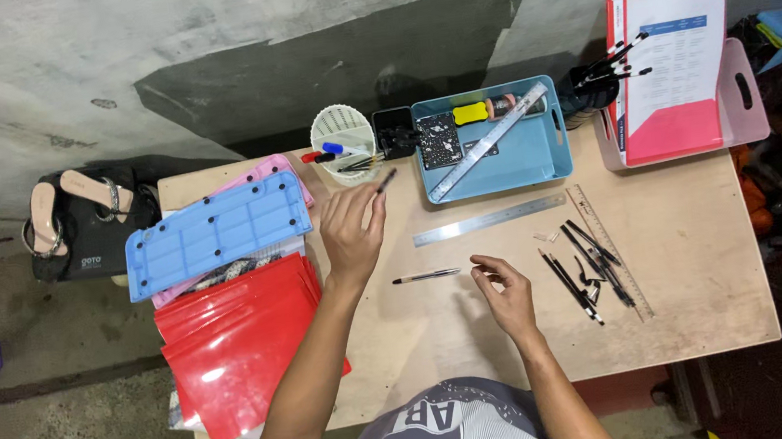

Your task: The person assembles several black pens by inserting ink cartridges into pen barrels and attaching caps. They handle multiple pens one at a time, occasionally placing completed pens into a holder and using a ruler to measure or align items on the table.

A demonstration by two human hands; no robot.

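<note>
Wooden counter (691,314): left hand (350,229) pinching black pen (385,182), raising it toward cup (342,137); right hand (507,290) spread loosely, hovering beside second pen (426,276).

Dark pen (386,181) aloft, tilted, nr cup.

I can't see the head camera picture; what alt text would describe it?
Seen from above, a person's left hand holds a dark pen near a white pen cup, while the right hand rests open beside another pen on a wooden table.
</note>
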